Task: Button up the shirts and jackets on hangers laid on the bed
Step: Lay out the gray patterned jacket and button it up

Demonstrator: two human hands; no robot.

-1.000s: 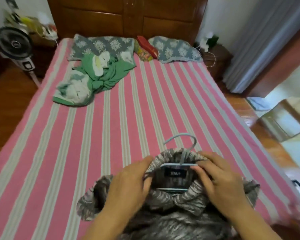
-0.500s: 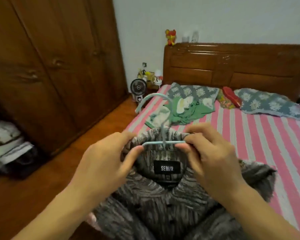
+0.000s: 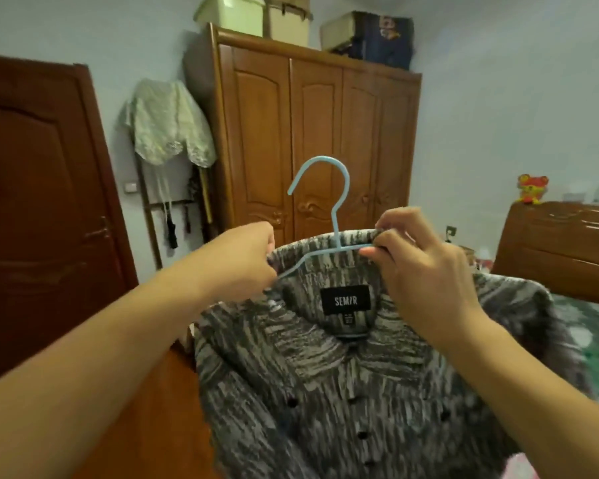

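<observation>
From the head view, the grey streaked shirt (image 3: 343, 392) hangs mid-air on a blue hanger (image 3: 320, 216), wardrobe (image 3: 319, 143) at twelve o'clock. The left hand (image 3: 246, 261) pinches the collar and hanger arm; the right hand (image 3: 419, 267) pinches the hanger's other side

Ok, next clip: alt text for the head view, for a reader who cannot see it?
Both hands hold up a grey streaked shirt on a light blue wire hanger, the left hand and right hand pinching hanger and collar at either shoulder. A wooden wardrobe stands behind, a brown door to the left.
</observation>
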